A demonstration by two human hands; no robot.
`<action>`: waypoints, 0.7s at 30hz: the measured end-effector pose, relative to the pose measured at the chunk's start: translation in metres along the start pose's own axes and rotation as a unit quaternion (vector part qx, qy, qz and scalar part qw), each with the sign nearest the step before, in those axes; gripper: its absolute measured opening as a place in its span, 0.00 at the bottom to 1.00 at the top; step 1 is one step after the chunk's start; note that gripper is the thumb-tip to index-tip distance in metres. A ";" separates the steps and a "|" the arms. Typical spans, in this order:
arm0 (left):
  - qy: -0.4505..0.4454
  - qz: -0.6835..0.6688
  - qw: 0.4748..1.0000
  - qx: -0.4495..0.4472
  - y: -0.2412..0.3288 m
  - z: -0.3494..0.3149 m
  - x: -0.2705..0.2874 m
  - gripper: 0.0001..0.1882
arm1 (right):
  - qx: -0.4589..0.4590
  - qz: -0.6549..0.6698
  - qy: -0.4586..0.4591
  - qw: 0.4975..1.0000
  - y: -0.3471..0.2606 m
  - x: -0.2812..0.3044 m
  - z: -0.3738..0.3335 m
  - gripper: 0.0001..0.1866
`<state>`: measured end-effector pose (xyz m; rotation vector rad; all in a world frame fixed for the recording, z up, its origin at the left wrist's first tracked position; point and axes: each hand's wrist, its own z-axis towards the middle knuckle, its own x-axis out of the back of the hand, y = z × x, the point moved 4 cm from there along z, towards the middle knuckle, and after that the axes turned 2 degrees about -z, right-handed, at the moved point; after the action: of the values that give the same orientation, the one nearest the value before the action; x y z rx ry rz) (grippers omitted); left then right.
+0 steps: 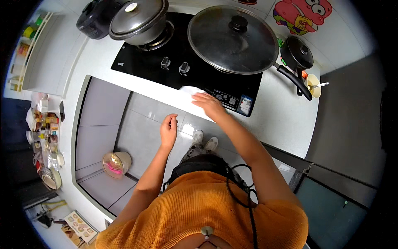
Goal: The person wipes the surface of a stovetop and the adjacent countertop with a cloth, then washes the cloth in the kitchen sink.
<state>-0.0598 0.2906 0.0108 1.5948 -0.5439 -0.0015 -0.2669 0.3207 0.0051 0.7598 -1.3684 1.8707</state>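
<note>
My right hand presses flat on a white cloth at the front edge of the white counter, right by the black glass stove. My left hand hangs in the air just below the counter edge, fingers loosely curled and holding nothing. Two stove knobs sit a little beyond the cloth.
A large lidded pan with a long black handle and a steel lidded pot stand on the stove. A small black lidded pot, a cup with a spoon and a dark cooker surround it. A small bin stands on the tiled floor.
</note>
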 end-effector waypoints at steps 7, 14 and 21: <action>0.015 -0.015 1.000 -0.013 -0.002 0.014 0.017 0.10 | -0.238 -0.169 0.002 0.956 0.041 0.083 -0.193 0.20; 0.027 -0.034 0.999 0.004 -0.016 0.029 0.057 0.10 | -0.283 -0.078 0.145 0.945 0.000 0.116 -0.160 0.14; -0.001 -0.010 1.000 -0.028 -0.002 0.043 0.052 0.09 | -0.072 -0.024 -0.022 0.997 -0.072 0.000 -0.018 0.15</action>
<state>-0.0270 0.2324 0.0203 1.5463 -0.5260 -0.0331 -0.2102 0.3535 0.0407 0.7572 -1.4828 1.7066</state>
